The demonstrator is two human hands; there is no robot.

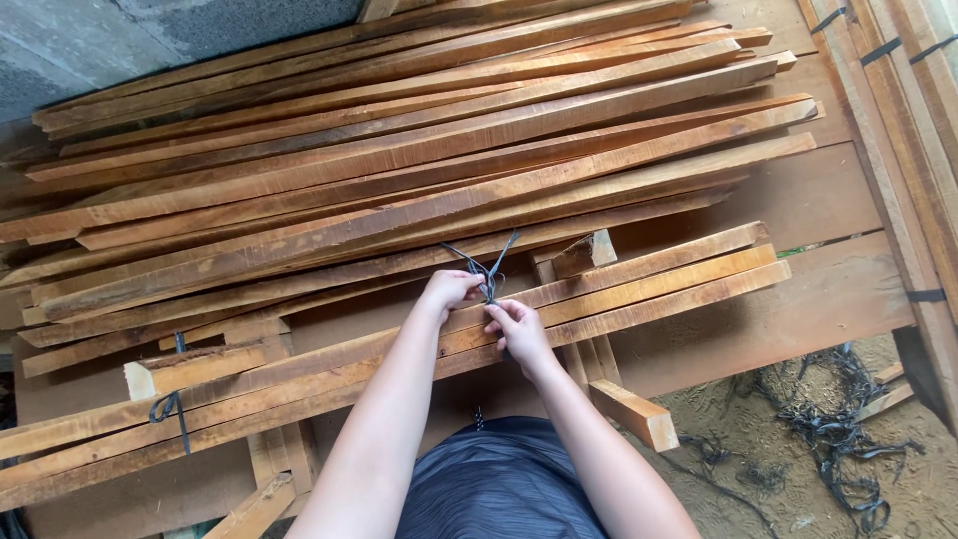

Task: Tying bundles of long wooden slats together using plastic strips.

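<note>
Pinching the thin, limp dark strap [486, 268] with your left hand [449, 290] and right hand [516, 327], both closed on it atop the near bundle of long stiff wooden slats [639, 281], you should grip near the knot.

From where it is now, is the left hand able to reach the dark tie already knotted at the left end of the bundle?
Probably yes: the left hand only pinches the dark strap, and nothing blocks the knotted tie.

Head camera, looking steeply down, close over wooden slats [419, 190]
</note>
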